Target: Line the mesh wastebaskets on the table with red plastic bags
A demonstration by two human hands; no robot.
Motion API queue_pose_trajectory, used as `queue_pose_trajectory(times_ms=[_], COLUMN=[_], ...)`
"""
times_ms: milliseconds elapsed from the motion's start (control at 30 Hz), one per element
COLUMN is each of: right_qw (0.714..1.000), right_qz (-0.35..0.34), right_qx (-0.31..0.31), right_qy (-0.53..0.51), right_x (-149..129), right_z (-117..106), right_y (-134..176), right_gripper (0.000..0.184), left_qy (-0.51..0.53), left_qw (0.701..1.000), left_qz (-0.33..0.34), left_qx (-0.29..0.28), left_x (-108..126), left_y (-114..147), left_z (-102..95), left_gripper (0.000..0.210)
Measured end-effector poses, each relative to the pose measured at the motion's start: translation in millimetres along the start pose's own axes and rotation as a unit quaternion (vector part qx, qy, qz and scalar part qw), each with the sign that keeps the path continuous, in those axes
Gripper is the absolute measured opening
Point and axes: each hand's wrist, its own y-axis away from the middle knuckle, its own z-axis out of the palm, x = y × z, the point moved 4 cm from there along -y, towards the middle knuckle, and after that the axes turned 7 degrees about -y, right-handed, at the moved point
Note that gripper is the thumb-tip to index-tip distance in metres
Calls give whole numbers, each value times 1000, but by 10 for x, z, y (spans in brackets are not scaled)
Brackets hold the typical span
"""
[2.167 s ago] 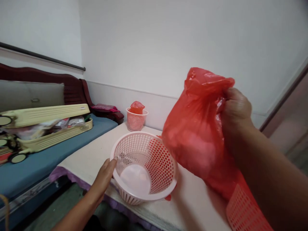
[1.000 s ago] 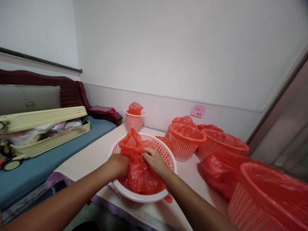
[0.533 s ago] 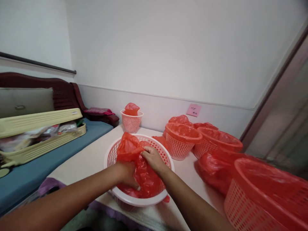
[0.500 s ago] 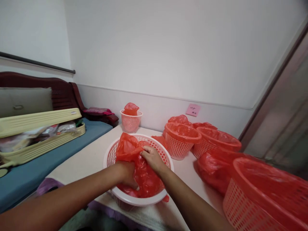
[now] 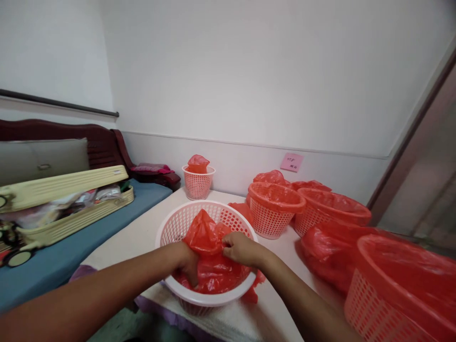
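Note:
A white round plastic basket [image 5: 166, 237] with a perforated wall stands in front of me. Inside it lies a crumpled, thin red plastic bag [image 5: 219, 278], its upper part bunched into a peak. My right hand [image 5: 244, 248] pinches the bag's upper right side between thumb and fingers. Down in the basket's left part, my left hand [image 5: 187, 261] is closed on the bag's left side, its fingertips partly hidden. Some red plastic [image 5: 252, 294] shows on the table by the basket's right side.
Baskets lined with red bags stand to the right: a small one [image 5: 270, 221], one behind [image 5: 309, 220], and a large one [image 5: 370, 304]. A loose red bag [image 5: 327, 251] lies between. A small basket [image 5: 197, 185] stands at the back. An open cream suitcase [image 5: 71, 223] lies on the bed at left.
The bag's raised top has sunk lower and shifted right. My right hand has moved down and right with it; my left hand has moved slightly lower. The view has shifted slightly.

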Motion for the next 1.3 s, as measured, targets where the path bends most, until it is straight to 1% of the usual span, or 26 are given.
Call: queue_pose_trajectory(times_ms=[67,100,133,233,300,333,367,433,467,500,533,567,600,667,767,800,833,900,967,1000,1067,1133,1200,1267,1300], right_qw=[999,998,997,993,989,986,983,979,976,973,969,965,963,965,975,978,981,986,985,980,963,938,911,888,881], right_qz=[-15,-23,-30,-47,-69,-82,-93,-109,-113,-117,-121,-123,-123,-104,-42,-31,-31,-54,-75,-81,-90,-92,-101,-141,-170], right_qx=[23,34,44,75,106,123,139,165,177,192,208,221,229,216,155,136,120,111,143,175,255,330,387,416,416], right_qy=[31,42,51,73,78,75,70,60,58,59,61,67,77,111,155,157,149,112,66,46,21,43,98,139,145], right_x=[-41,-64,-84,-111,-100,-85,-65,-16,4,16,19,12,0,-24,-16,-9,-7,-14,-17,-14,-4,-15,-89,-245,-342], right_z=[-78,-110,-135,-175,-184,-186,-186,-188,-193,-202,-214,-226,-231,-213,-130,-99,-70,-41,-77,-124,-260,-412,-532,-572,-555], right_y=[62,97,135,257,339,376,408,452,465,473,478,479,475,447,365,332,297,236,206,210,265,361,463,535,551], right_gripper=[21,20,19,15,7,3,4,6,7,9,10,11,15,28,59,65,64,48,31,26,21,18,17,18,20], left_qy=[-35,-55,-67,-83,-66,-43,-13,54,83,107,136,170,211,296,390,414,433,459,468,470,474,481,498,517,525], left_qw=[999,998,997,994,987,980,969,931,911,895,886,884,886,890,885,880,875,865,860,858,856,853,846,835,830], left_qz=[-18,-25,-26,-19,-5,4,12,13,2,-19,-43,-68,-89,-110,-94,-86,-77,-61,-52,-51,-49,-47,-49,-54,-55], left_qx=[-25,-24,-6,72,145,194,247,361,405,432,441,431,404,329,237,218,204,193,198,200,200,197,187,180,181], left_x=[56,90,128,209,206,176,124,-53,-168,-288,-404,-505,-581,-644,-561,-517,-474,-407,-379,-378,-399,-438,-479,-506,-510], left_y=[117,185,259,523,722,825,930,1132,1218,1285,1330,1351,1351,1308,1189,1145,1103,1041,1017,1015,1018,1009,979,939,921], left_z=[-108,-173,-244,-417,-502,-545,-587,-659,-674,-669,-640,-587,-512,-317,-33,42,101,174,200,205,213,229,263,300,313], left_gripper=[28,29,29,27,22,20,19,22,26,30,34,38,40,43,44,45,47,50,52,52,51,50,52,55,55])
